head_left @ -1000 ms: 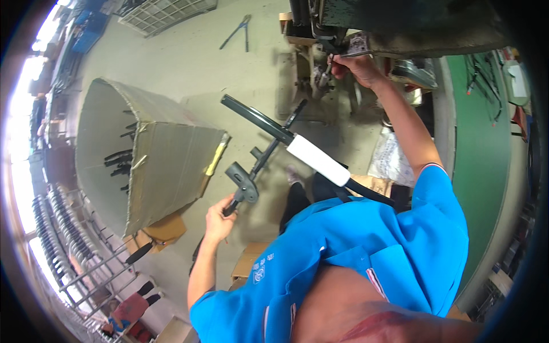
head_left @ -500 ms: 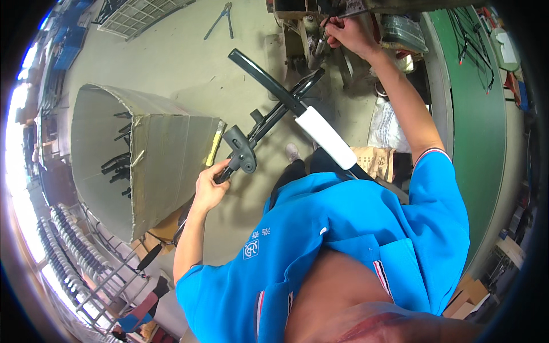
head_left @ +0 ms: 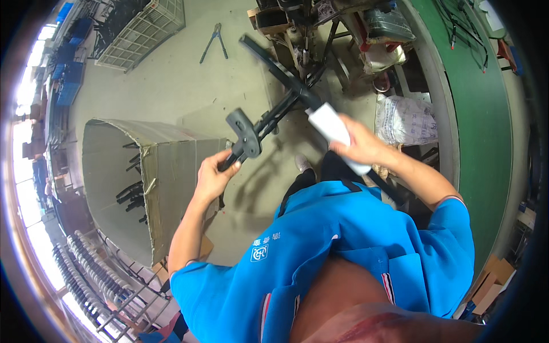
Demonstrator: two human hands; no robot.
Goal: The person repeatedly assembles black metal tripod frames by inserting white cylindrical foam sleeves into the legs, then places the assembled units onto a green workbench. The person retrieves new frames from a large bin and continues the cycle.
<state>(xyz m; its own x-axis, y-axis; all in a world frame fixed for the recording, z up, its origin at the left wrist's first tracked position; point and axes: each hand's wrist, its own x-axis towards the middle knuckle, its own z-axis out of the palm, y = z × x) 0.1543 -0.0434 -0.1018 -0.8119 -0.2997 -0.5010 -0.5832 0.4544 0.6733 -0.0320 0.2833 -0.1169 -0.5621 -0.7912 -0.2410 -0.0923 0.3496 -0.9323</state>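
I hold a black tubular frame (head_left: pixel 280 108) of crossing tubes in front of my body. My left hand (head_left: pixel 214 174) is closed round the tube end at its left, just below a dark grey plastic bracket (head_left: pixel 246 134) with a short round socket. On the right, my right hand (head_left: pixel 363 143) grips the white sleeve (head_left: pixel 329 123) wrapped round another of the frame's tubes. My palm and fingers cover part of the sleeve. The frame's far end overlaps the foot of a machine (head_left: pixel 294 43), and whether they touch I cannot tell.
At the left stands a large grey box (head_left: pixel 183 188) with several black parts inside. Long-handled cutters (head_left: pixel 214 43) and a white wire basket (head_left: pixel 143 37) lie farther off on the floor. A white sack (head_left: pixel 406 120) sits right, beside a green table (head_left: pixel 477 114).
My right hand has left the machine at the far right and come down onto the white sleeve. The frame has shifted slightly to the right; my left hand still holds it.
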